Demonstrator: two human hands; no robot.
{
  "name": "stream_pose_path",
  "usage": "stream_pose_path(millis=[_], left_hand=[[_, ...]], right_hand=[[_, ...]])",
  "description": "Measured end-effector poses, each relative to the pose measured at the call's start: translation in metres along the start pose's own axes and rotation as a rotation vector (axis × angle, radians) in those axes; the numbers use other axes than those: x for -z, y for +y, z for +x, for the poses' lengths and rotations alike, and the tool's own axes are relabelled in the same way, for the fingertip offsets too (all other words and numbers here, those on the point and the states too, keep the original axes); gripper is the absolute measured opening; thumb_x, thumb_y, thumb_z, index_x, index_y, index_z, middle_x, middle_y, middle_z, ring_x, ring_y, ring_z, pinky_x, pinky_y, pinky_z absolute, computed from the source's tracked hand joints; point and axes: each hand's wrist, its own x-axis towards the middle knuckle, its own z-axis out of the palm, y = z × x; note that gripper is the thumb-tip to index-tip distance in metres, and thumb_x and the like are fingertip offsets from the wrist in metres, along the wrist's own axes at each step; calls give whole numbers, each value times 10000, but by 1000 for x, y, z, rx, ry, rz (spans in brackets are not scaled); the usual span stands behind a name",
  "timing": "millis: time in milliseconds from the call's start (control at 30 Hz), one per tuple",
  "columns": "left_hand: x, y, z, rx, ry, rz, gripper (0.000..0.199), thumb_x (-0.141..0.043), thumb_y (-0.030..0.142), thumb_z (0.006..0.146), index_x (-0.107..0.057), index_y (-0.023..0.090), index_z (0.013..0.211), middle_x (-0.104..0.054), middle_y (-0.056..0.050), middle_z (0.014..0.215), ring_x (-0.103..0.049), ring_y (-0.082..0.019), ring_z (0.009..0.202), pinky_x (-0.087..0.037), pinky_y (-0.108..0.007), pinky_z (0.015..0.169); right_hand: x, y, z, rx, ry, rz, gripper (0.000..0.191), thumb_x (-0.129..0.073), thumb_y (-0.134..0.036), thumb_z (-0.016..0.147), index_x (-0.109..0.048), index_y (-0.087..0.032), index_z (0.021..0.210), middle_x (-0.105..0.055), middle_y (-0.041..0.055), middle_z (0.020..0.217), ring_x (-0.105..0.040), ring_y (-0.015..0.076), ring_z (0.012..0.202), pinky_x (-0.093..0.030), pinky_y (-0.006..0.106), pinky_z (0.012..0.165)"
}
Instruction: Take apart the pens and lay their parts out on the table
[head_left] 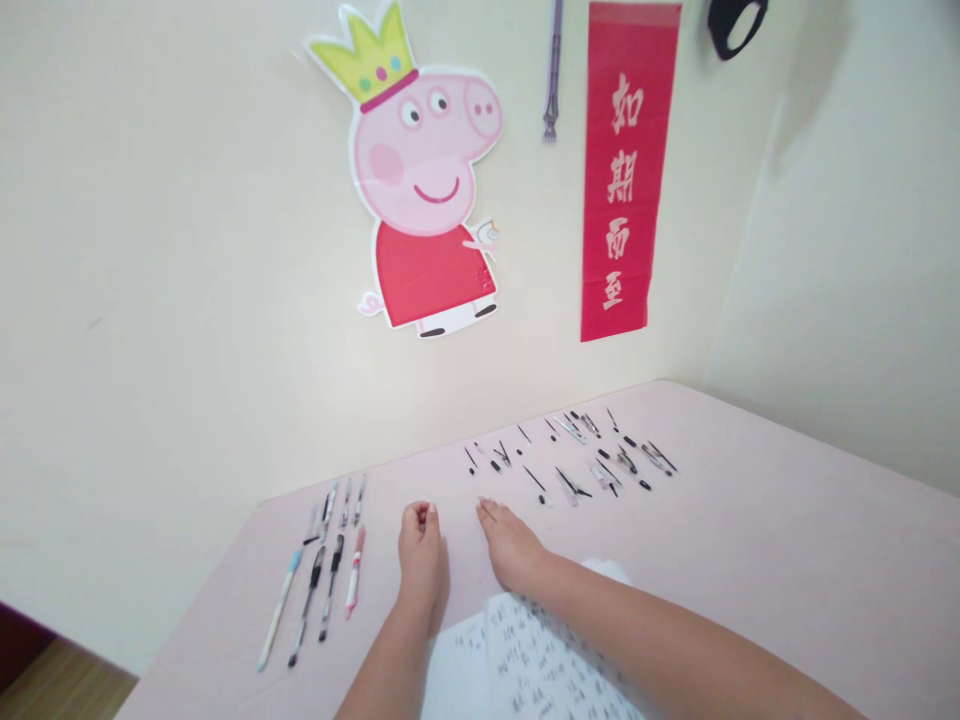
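Note:
My left hand [420,545] rests on the pink tabletop with its fingers curled in; whether something small is inside is hidden. To its right, my right hand [511,545] lies near the table surface, its fingers pressed together and pointing up and left; anything under them cannot be seen. The two hands are apart. Left of my left hand stand rows of pens, among them a pink and white pen [355,573], a black-gripped pen [331,590] and a pale blue pen [280,610]. Beyond my right hand are many small pen parts [574,484].
An open notebook [547,665] with handwriting lies under my forearms at the table's [795,560] near side. On the wall behind are a cartoon pig cutout [427,190] and a red banner [631,180].

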Motion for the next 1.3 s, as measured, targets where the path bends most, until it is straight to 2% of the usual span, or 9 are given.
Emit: stream_pose_path(millis=[200, 267, 367, 433, 600, 800, 1000, 1167, 1300], left_hand=[[-1, -1, 0, 12, -11, 7, 128, -543, 316, 745, -529, 198, 791, -528, 12, 721, -501, -158, 707, -396, -268, 652], [-1, -1, -1, 7, -10, 17, 133, -534, 322, 748, -525, 198, 796, -527, 9, 724, -499, -161, 712, -400, -271, 654], [-2, -1, -1, 16, -16, 12, 145, -525, 334, 748, -517, 201, 808, -525, 6, 728, -498, -161, 708, -403, -271, 638], [-2, -1, -1, 28, -15, -4, 154, -531, 343, 740, -516, 204, 803, -523, 7, 728, -497, -159, 702, -403, -267, 626], [-3, 0, -1, 16, -19, 20, 162, -511, 349, 742, -509, 199, 803, -522, 5, 726, -499, -159, 695, -408, -275, 633], [-2, -2, 0, -44, -16, 87, 197, -478, 371, 751, -517, 184, 798, -544, -4, 714, -511, -163, 683, -417, -291, 659], [-2, -2, -1, -114, -126, 125, 229, -473, 401, 747, -542, 187, 701, -549, 5, 637, -509, -159, 643, -404, -272, 620], [-3, -3, -1, -108, -170, 129, 246, -477, 415, 742, -559, 186, 703, -550, 7, 629, -513, -159, 633, -401, -264, 598], [-4, -5, -1, -92, -185, 129, 261, -480, 427, 737, -568, 183, 711, -547, 6, 621, -513, -159, 622, -405, -263, 586]], right_hand=[[0, 6, 7, -172, 103, 1, 653, -361, 20, 684, -358, -19, 1336, -296, 175, 1418, -273, 244, 1315, -209, 405, 1088], [-1, 9, 10, -214, 137, 0, 657, -323, 38, 691, -356, -42, 1342, -308, 149, 1420, -270, 229, 1318, -210, 404, 1089], [-2, 12, 13, -254, 153, -37, 629, -296, 46, 703, -367, 0, 1326, -303, 169, 1421, -271, 230, 1317, -216, 378, 1090], [-3, 14, 15, -256, 169, -43, 618, -296, 42, 708, -373, 9, 1320, -307, 175, 1418, -274, 237, 1315, -219, 375, 1089], [-4, 16, 18, -281, 204, 3, 636, -302, 24, 724, -362, -77, 1348, -350, 114, 1410, -279, 215, 1314, -227, 386, 1081], [3, 14, 19, -313, 154, -3, 577, -324, -33, 760, -371, -27, 1335, -279, 132, 1441, -249, 217, 1325, -178, 325, 1087], [12, 8, 18, -319, 112, -37, 507, -341, -131, 821, -404, -16, 1311, -263, 170, 1439, -280, 246, 1309, -204, 342, 1070], [15, 7, 17, -320, 108, -60, 479, -354, -175, 835, -442, -54, 1290, -280, 152, 1438, -296, 243, 1301, -234, 340, 1056], [19, 7, 18, -222, 152, -121, 465, -347, -157, 840, -451, -65, 1284, -304, 154, 1427, -285, 240, 1306, -197, 352, 1071]])
